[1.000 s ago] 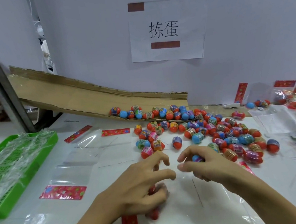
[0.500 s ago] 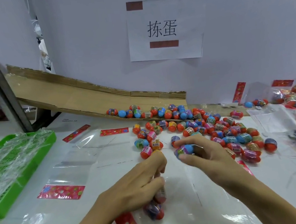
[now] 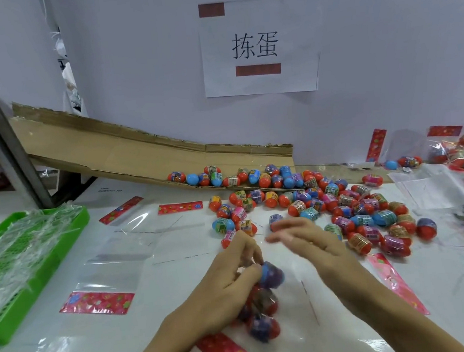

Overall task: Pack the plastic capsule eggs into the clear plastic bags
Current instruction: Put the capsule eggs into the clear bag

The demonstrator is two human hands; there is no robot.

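Since the earlier frame, the blue-topped egg (image 3: 270, 274) has been passed from the right hand (image 3: 303, 238) to the mouth of the clear bag (image 3: 263, 307), where it is now pinched by the left hand (image 3: 228, 288) above several eggs already bagged. The right hand is seen blurred, fingers loosely spread and holding nothing, just above the counter (image 3: 179, 281). A loose pile of capsule eggs (image 3: 343, 210) is spread beyond the hands. On the wall, a paper sign (image 3: 259, 48) printed "拣蛋" is taped. The egg wrappers' print cannot be read. Empty bags with red header strips (image 3: 96, 303) are laid beside a green tray (image 3: 68, 236).
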